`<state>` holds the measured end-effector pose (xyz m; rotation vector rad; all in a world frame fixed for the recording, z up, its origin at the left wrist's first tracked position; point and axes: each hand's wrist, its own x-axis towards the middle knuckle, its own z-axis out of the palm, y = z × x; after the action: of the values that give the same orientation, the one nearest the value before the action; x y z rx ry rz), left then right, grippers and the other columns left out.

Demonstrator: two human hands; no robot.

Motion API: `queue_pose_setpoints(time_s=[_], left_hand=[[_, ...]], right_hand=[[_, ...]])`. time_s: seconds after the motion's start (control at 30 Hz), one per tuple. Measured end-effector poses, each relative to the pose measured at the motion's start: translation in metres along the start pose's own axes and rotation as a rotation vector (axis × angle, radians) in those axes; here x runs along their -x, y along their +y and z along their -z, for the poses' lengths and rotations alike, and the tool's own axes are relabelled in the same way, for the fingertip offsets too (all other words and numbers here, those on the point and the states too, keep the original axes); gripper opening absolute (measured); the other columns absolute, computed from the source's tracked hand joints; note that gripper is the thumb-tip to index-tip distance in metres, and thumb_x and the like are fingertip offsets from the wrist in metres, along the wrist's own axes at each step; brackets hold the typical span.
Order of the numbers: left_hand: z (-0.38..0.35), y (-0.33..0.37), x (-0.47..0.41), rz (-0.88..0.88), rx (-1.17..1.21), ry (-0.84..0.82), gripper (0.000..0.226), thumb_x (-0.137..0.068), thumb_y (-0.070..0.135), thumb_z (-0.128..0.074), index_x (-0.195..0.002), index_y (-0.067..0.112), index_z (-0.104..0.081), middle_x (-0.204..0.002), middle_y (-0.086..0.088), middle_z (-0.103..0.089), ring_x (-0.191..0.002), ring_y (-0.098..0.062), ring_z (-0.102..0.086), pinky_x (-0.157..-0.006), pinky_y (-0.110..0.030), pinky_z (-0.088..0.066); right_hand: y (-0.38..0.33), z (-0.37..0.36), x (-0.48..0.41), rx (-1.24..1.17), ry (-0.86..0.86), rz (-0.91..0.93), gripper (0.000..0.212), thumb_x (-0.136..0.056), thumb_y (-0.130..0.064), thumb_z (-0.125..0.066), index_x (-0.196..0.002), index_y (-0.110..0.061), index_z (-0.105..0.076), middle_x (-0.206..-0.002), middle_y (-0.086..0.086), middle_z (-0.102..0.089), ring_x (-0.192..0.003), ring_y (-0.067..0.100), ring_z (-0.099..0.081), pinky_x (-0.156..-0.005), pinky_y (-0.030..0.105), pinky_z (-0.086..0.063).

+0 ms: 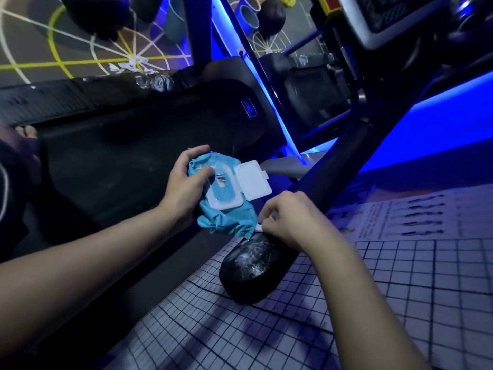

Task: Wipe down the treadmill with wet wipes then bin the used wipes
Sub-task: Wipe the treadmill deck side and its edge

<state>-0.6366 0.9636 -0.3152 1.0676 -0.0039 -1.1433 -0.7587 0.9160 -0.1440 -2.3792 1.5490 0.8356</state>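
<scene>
Hovering over black treadmill deck (120, 161), left hand (186, 180) is gripping soft teal plastic wet-wipe pack (226, 218), its white flip lid (252, 180) hanging open. Further over, right hand (290, 217) is pinching small white wipe scrap (262, 224) on rounded black handrail end (250, 271). Wiping is probably just starting; next move is calling for rubbing along rail.

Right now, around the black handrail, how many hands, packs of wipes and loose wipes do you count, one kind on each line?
Hands: 2, left hand and right hand.
Packs of wipes: 1, teal wipes pack, lid open, gripped by the left hand.
Loose wipes: 1, small white wipe, pinched by the right hand, mostly hidden.
Total: 4.
</scene>
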Motion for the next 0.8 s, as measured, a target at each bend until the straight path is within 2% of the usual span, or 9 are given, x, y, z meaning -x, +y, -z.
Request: queue_pose_setpoints(time_s=[0.1, 0.23, 0.3, 0.43, 0.5, 0.57, 0.67, 0.73, 0.8], left_hand=[[0.000, 0.002, 0.001, -0.008, -0.006, 0.016, 0.040, -0.097, 0.001, -0.063, -0.128, 0.026, -0.066, -0.072, -0.002, -0.059, -0.054, -0.008, -0.050, -0.051, -0.020, -0.046], [0.002, 0.000, -0.003, -0.026, 0.010, 0.116, 0.041, -0.096, 0.000, -0.061, -0.129, 0.024, -0.066, -0.069, -0.001, -0.058, -0.049, -0.006, -0.050, -0.049, -0.020, -0.045], [0.005, 0.000, -0.005, -0.031, -0.001, 0.153, 0.041, -0.096, -0.001, -0.060, -0.130, 0.022, -0.065, -0.069, -0.002, -0.057, -0.047, -0.005, -0.049, -0.047, -0.018, -0.044], [0.010, 0.003, -0.009, -0.037, 0.001, 0.189, 0.041, -0.096, -0.001, -0.059, -0.131, 0.022, -0.065, -0.074, -0.003, -0.057, -0.045, -0.002, -0.051, -0.047, -0.017, -0.045], [0.012, 0.005, -0.009, -0.036, 0.001, 0.192, 0.042, -0.096, -0.001, -0.059, -0.131, 0.021, -0.064, -0.076, -0.003, -0.058, -0.046, -0.002, -0.053, -0.048, -0.017, -0.046], [0.013, 0.006, -0.010, -0.026, 0.005, 0.188, 0.042, -0.096, -0.001, -0.059, -0.131, 0.022, -0.064, -0.075, -0.002, -0.058, -0.046, -0.001, -0.053, -0.048, -0.017, -0.047], [0.013, 0.008, -0.009, -0.012, 0.014, 0.176, 0.042, -0.096, -0.001, -0.059, -0.130, 0.024, -0.065, -0.075, -0.002, -0.058, -0.048, -0.003, -0.053, -0.049, -0.018, -0.047], [0.015, 0.009, -0.009, -0.011, 0.008, 0.165, 0.042, -0.095, 0.000, -0.060, -0.129, 0.025, -0.066, -0.077, -0.001, -0.058, -0.049, -0.004, -0.053, -0.050, -0.019, -0.048], [0.013, 0.011, -0.006, -0.007, 0.005, 0.154, 0.042, -0.096, 0.000, -0.059, -0.129, 0.024, -0.065, -0.077, -0.001, -0.059, -0.050, -0.004, -0.053, -0.051, -0.020, -0.048]], right_hand=[[0.000, 0.004, 0.003, -0.076, -0.040, 0.008, 0.015, -0.081, -0.020, -0.070, -0.085, -0.031, -0.080, -0.077, -0.011, -0.057, -0.067, 0.006, -0.055, -0.051, 0.016, -0.037], [-0.001, 0.008, 0.005, -0.117, -0.142, 0.069, 0.016, -0.074, -0.018, -0.076, -0.080, -0.032, -0.080, -0.062, -0.013, -0.057, -0.054, 0.002, -0.050, -0.044, 0.008, -0.032], [-0.005, 0.009, 0.006, -0.138, -0.241, 0.118, 0.019, -0.071, -0.016, -0.077, -0.079, -0.032, -0.080, -0.048, -0.011, -0.053, -0.046, 0.005, -0.045, -0.044, 0.012, -0.034], [-0.005, 0.013, 0.010, -0.195, -0.406, 0.181, 0.022, -0.073, -0.013, -0.073, -0.083, -0.032, -0.079, -0.050, -0.006, -0.052, -0.049, 0.007, -0.039, -0.052, 0.023, -0.034], [0.002, 0.013, 0.008, -0.305, -0.317, 0.184, 0.020, -0.075, -0.014, -0.073, -0.084, -0.031, -0.080, -0.060, -0.004, -0.064, -0.056, 0.008, -0.050, -0.058, 0.025, -0.041], [0.015, 0.009, 0.001, -0.371, -0.072, 0.126, 0.016, -0.079, -0.017, -0.075, -0.085, -0.031, -0.079, -0.071, -0.009, -0.071, -0.068, 0.006, -0.062, -0.063, 0.022, -0.047], [0.024, 0.000, -0.006, -0.230, 0.218, 0.009, 0.015, -0.084, -0.018, -0.068, -0.089, -0.028, -0.077, -0.078, -0.010, -0.070, -0.080, 0.009, -0.063, -0.065, 0.013, -0.045], [0.024, -0.006, -0.012, -0.059, 0.224, -0.004, 0.021, -0.089, -0.017, -0.060, -0.098, -0.027, -0.076, -0.093, -0.005, -0.074, -0.098, 0.020, -0.062, -0.087, 0.030, -0.047], [0.021, -0.012, -0.015, 0.107, 0.151, -0.012, 0.024, -0.093, -0.019, -0.056, -0.107, -0.026, -0.074, -0.107, -0.002, -0.072, -0.112, 0.025, -0.054, -0.098, 0.035, -0.040]])
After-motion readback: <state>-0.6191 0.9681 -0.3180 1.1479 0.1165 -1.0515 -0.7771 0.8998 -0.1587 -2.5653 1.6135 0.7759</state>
